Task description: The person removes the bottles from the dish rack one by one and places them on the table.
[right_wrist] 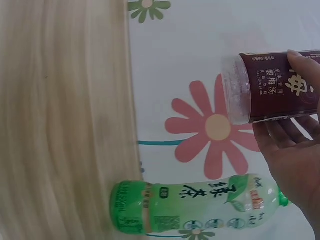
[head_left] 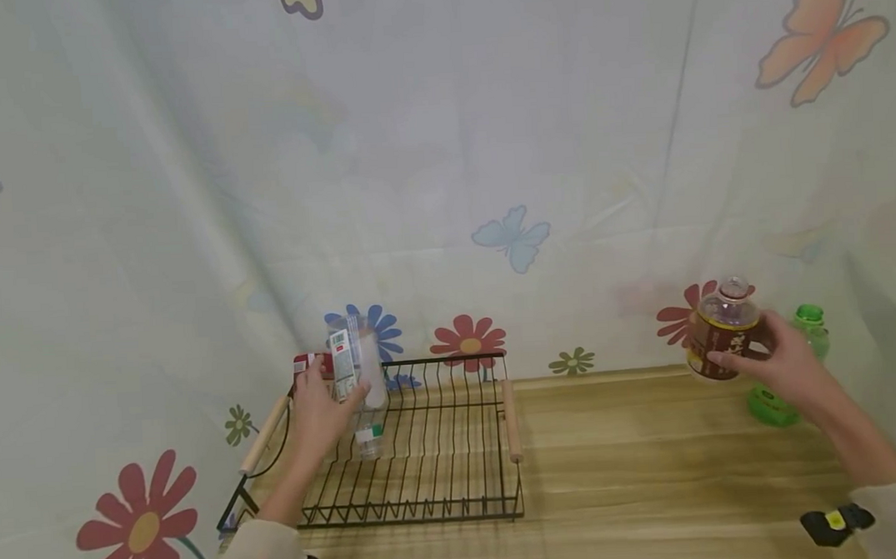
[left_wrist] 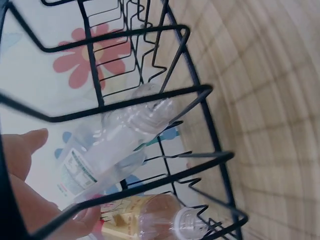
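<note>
OK so the right hand (head_left: 785, 365) has a proper grip on a plum drink bottle (head_left: 721, 338), thumb across the front and fingers curled round the body. It's held up off the table (head_left: 614, 472), neck up and leaning a bit. Dark maroon label, 酸梅汤 (sour plum soup) in pale print, plus a much bigger pale character that looks like 梅, partly behind the hand. There's a tiny line of Latin letters under it, too small for me to swear to.

Just beside that hand a green tea bottle (right_wrist: 200, 205) stands upright on the table by the wall sheet (head_left: 412, 148). Big brushy 绿茶 down the front, a red logo patch I can't read, and a row of little round badges.

Over at the black wire rack (head_left: 409, 521), the left hand (head_left: 322, 410) has its thumb sticking out well apart from the fingers, and the fingertips are at the red base of a red-and-yellow bottle (left_wrist: 132, 215). Can't tell if they're pressing on it. That one's neck down in the rack; its writing is blurred. Right next to it sits a clear bottle (left_wrist: 117, 142), also neck down, with a white label showing a barcode and a red mark; small print's mush.
</note>
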`<state>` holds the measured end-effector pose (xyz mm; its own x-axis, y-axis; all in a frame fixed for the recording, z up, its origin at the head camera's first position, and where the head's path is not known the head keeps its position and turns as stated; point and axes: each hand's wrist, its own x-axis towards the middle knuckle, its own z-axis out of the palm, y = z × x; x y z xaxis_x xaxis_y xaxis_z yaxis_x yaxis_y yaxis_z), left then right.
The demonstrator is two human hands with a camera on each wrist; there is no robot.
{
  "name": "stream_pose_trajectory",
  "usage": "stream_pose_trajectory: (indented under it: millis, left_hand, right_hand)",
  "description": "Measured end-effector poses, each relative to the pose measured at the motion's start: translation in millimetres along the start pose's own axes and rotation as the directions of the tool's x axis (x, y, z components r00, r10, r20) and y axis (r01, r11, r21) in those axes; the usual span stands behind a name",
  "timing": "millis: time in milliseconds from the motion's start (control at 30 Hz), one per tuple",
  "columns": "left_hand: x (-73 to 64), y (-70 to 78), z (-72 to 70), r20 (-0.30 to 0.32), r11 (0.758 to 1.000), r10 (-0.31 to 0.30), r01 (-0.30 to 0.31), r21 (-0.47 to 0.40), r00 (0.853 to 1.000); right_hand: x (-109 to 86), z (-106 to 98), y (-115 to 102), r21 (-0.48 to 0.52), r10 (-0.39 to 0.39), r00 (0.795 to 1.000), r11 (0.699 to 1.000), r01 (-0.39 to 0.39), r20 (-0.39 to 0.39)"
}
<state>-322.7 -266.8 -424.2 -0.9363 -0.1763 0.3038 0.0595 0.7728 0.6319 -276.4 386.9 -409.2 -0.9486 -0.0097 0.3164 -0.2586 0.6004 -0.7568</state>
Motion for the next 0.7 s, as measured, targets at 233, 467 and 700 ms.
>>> stream_pose_trajectory:
  millis: [233,467,700]
  left_hand:
    - [-6.6,-3.4,10.9,0.022,0.999,-0.031,0.032,-0.04,0.999]
    - [-10.7,-1.8,13.8,0.047,0.994,-0.058,0.062,-0.085,0.997]
    - [-9.7,-6.4,16.0,0.069,0.997,-0.072,0.074,-0.026,0.995]
  right_hand:
    - [-2.8,6.6,21.0,-0.035,0.001,1.0,0.999,-0.002,-0.029]
    - [-10.6,13.9,32.4,-0.067,0.029,0.998,0.997,-0.033,-0.062]
    - [-20.2,21.1,45.3,-0.063,0.075,0.996,0.995,-0.078,-0.05]
